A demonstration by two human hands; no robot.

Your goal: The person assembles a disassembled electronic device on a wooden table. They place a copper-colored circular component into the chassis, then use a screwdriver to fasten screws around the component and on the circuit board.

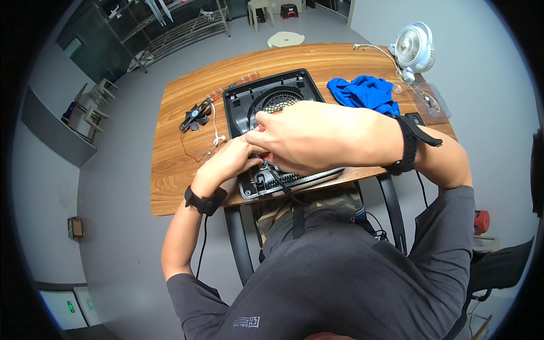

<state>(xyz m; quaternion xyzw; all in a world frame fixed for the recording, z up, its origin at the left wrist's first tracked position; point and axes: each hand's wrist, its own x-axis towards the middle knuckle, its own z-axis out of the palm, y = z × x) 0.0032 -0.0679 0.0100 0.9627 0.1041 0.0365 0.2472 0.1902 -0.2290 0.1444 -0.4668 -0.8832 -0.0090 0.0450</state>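
A black plastic appliance housing (233,113) lies open on the table in front of me, a round vent grille in its far half. My right hand (294,133) is closed above its middle, fingers curled; a sliver of red shows at the knuckles, but what they hold is hidden. Beside it, my left hand (229,164) reaches over the left side of the housing with thumb and fingers bent together at the inner parts. Between the hands, reddish parts and wires (270,161) are partly visible. A black cord (281,184) runs over the near edge.
Left of the housing lie a small black fan (196,115) with a red wire and a white cable (217,133). Small clear-and-red pieces (249,78) line its far side. A blue cloth (365,94), a white desk fan (413,48) and a clear plastic box (433,102) stand right.
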